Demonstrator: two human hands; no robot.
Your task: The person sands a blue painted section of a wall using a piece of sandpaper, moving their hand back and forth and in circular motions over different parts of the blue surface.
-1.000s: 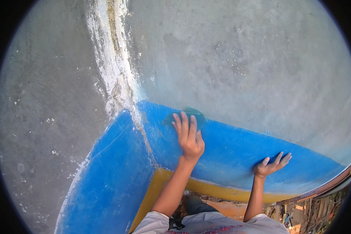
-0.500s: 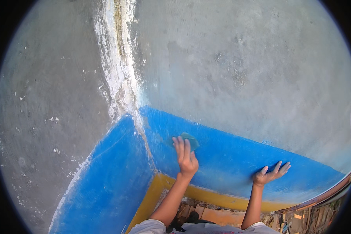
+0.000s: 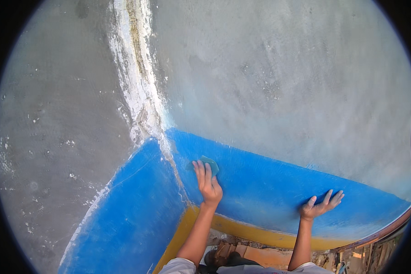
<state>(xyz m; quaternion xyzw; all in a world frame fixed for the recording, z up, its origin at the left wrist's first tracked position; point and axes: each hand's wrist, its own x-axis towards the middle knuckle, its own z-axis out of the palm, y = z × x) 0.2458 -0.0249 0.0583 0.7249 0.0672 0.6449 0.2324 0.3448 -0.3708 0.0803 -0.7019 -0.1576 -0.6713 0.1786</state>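
My left hand (image 3: 208,185) presses a small teal pad (image 3: 210,164) flat against the blue painted band (image 3: 260,182) of the right-hand wall, close to the corner. Only the pad's upper edge shows above my fingertips. My right hand (image 3: 319,206) lies further right on the same blue band, fingers spread and palm against the wall, holding nothing.
Two grey rough walls meet in a corner with a white crusted seam (image 3: 137,91). The left wall also has a blue lower band (image 3: 128,214). A yellow stripe (image 3: 242,228) runs below the blue. Rubble and brick pieces (image 3: 251,253) lie at the foot; a rusty edge (image 3: 388,228) shows at right.
My left hand has slid the teal pad down the blue band and a little toward the corner. The right hand has stayed planted on the wall.
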